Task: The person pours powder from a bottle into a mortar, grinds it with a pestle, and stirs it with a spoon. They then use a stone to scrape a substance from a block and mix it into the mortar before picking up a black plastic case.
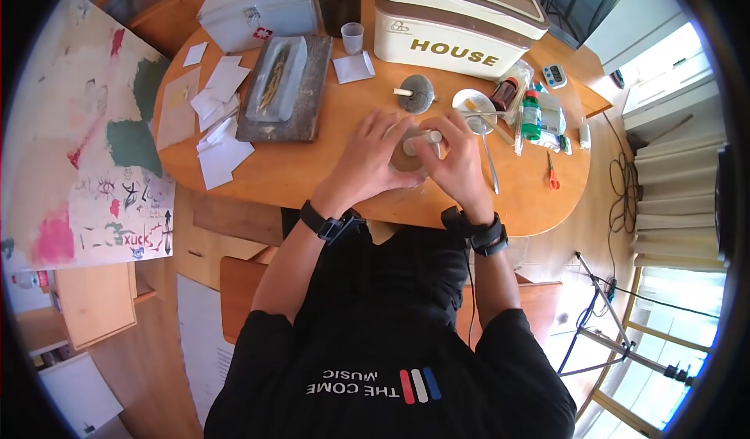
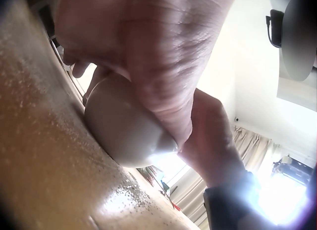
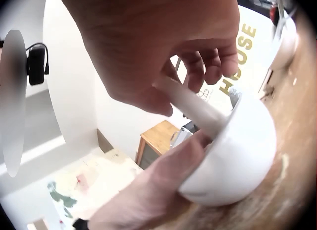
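Observation:
A white mortar (image 3: 242,150) stands tilted on the wooden table in front of the person, its smooth curved side (image 2: 126,123) showing in the left wrist view. Around its outer wall the left hand (image 1: 373,156) is wrapped, thumb and palm against the near side. The right hand (image 1: 457,154) grips a white pestle (image 3: 193,107) by its upper part, with the lower end down inside the mortar. In the head view the pestle's round top (image 1: 432,137) shows between the hands. The mortar's contents are mostly hidden by the fingers. Pale powdery specks (image 2: 133,195) lie on the tabletop beside it.
Beyond the hands sits a round grey stone vessel (image 1: 417,94). To the right are a white bowl (image 1: 474,103), a spoon (image 1: 491,169), a green bottle (image 1: 531,115) and orange scissors (image 1: 553,177). Leftward lie papers (image 1: 223,151) and a dark board (image 1: 308,87). A HOUSE box (image 1: 453,29) stands behind.

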